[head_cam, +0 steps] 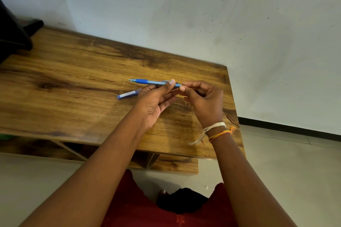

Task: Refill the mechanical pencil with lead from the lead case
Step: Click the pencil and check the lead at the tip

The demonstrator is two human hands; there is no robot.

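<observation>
Bottom of frame: red garment across the lap, both bare forearms rising toward mid-frame. Pale floor (pixel 287 167) at lower right.

Right wrist carried a white thread band (pixel 214 127) and an orange thread band (pixel 221 132), side by side.

Centre of frame, above the wooden counter (pixel 77 86): left hand (pixel 155 101) palm-up, thumb laid over the barrel of the mechanical pencil (pixel 153 82), fingers beneath it, so the pencil was held off the counter. Pencil blue, lying nearly level, tip pointing to the left of frame, rear end toward the right hand.

Right hand (pixel 204 99) just right of centre, fingers curled, thumb and forefinger pinched together at the rear end of the pencil. What sat between those fingertips was too small to tell; cap or lead could not be made out.

Lead case (pixel 128 94), dark blue with a white label, lay flat on the counter just left of the left hand, below the pencil in the frame, its right end hidden behind that hand.

Upper left edge: a black object (pixel 13 31) on the counter's far corner. Beyond, a pale scuffed wall (pixel 203 14) filled the top of the frame.
</observation>
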